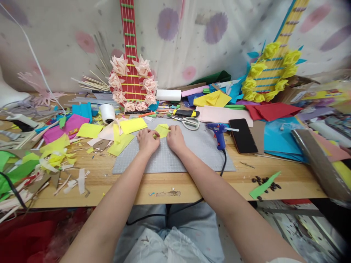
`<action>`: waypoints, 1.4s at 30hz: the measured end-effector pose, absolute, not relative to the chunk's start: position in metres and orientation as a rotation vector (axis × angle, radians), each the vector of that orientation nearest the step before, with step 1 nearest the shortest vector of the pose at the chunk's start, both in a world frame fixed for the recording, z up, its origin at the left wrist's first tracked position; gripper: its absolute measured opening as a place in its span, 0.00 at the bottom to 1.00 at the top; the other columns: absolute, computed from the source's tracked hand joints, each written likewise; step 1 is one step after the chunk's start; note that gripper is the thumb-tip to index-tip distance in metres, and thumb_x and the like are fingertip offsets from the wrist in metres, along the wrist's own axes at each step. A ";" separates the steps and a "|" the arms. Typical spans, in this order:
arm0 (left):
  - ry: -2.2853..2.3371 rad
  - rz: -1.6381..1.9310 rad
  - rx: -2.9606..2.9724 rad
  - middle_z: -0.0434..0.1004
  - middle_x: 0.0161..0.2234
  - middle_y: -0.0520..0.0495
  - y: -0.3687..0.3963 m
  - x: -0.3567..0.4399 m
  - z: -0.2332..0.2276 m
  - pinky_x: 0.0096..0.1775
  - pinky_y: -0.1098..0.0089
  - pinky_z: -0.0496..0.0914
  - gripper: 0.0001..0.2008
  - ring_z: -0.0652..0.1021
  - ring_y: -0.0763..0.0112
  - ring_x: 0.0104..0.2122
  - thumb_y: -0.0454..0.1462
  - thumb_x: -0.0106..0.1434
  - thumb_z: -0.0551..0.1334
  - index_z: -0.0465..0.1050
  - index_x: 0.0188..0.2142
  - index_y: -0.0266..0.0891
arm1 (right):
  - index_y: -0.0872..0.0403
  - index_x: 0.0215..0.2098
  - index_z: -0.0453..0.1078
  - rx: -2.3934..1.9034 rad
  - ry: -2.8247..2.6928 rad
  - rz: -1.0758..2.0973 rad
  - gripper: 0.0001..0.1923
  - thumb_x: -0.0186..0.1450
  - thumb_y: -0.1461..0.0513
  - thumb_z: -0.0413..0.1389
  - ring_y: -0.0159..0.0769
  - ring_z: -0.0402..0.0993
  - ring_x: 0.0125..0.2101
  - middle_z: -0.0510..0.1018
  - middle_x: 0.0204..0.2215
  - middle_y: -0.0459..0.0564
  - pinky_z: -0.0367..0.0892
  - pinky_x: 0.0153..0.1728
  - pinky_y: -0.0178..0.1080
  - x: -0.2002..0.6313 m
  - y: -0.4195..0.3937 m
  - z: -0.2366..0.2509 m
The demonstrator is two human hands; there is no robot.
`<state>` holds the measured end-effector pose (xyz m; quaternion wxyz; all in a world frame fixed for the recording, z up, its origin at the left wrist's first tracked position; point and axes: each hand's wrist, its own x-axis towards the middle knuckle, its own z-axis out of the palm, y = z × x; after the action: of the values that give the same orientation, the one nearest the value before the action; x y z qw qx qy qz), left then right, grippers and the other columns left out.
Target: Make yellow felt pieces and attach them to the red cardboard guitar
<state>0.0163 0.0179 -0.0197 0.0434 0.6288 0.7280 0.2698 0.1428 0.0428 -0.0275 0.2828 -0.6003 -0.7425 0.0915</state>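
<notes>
A small piece of yellow paper [162,130], with creased edges, lies on the grey cutting mat [203,157] between my two hands. My left hand [148,140] has its fingers curled, with thumb and forefinger closed at the paper's left edge. On the opposite side, my right hand [176,137] pinches the right edge with bent fingers; its fingertips are partly hidden. Scissors with pale handles [191,123] rest just beyond my right hand. Further right on the mat is a blue glue gun [219,134]. Yellow sheets [133,126] lie beside my left hand.
A red paper guitar [134,86] with pink flowers and a yellow one [267,78] with yellow flowers stand at the back. A phone [242,136] lies at the right, near blue sheets [282,137]. Paper scraps [55,155] cover the left side; a white roll [107,113] stands behind.
</notes>
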 end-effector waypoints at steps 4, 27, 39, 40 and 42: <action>2.206 0.838 1.927 0.68 0.38 0.45 0.017 0.016 -0.019 0.49 0.57 0.57 0.08 0.65 0.58 0.46 0.34 0.52 0.58 0.75 0.29 0.47 | 0.58 0.44 0.59 -1.525 -2.027 0.244 0.15 0.58 0.62 0.50 0.44 0.61 0.44 0.62 0.44 0.59 0.63 0.40 0.43 0.141 0.040 -0.029; 1.809 0.860 2.161 0.76 0.38 0.47 0.007 0.002 -0.012 0.44 0.65 0.66 0.23 0.73 0.65 0.40 0.42 0.58 0.54 0.64 0.53 0.40 | 0.51 0.44 0.61 -1.347 -2.087 0.432 0.16 0.57 0.66 0.49 0.34 0.68 0.34 0.76 0.35 0.45 0.62 0.34 0.37 0.155 0.037 -0.023; 1.605 0.852 2.280 0.73 0.46 0.50 0.004 -0.013 -0.016 0.53 0.64 0.61 0.30 0.66 0.67 0.48 0.28 0.47 0.54 0.64 0.53 0.41 | 0.54 0.45 0.62 -1.079 -2.272 0.375 0.19 0.55 0.65 0.51 0.35 0.65 0.37 0.73 0.38 0.49 0.61 0.40 0.38 0.159 0.031 -0.013; 1.612 0.829 2.289 0.72 0.45 0.49 0.004 -0.012 -0.017 0.52 0.64 0.61 0.30 0.66 0.66 0.48 0.29 0.47 0.54 0.65 0.52 0.41 | 0.54 0.46 0.62 -1.040 -2.321 0.352 0.20 0.54 0.64 0.52 0.36 0.65 0.38 0.72 0.38 0.49 0.60 0.41 0.38 0.158 0.030 -0.012; 1.630 0.812 2.295 0.73 0.44 0.48 0.005 -0.011 -0.017 0.52 0.64 0.62 0.30 0.66 0.66 0.48 0.29 0.47 0.54 0.65 0.52 0.40 | 0.55 0.47 0.61 -1.022 -2.381 0.300 0.21 0.55 0.64 0.53 0.37 0.65 0.39 0.72 0.38 0.50 0.60 0.41 0.38 0.155 0.028 -0.010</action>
<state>-0.0113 0.0047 -0.0174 0.1057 0.7790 0.5532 0.2756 0.1550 0.0278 -0.0104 0.2633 -0.3780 -0.8806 0.1110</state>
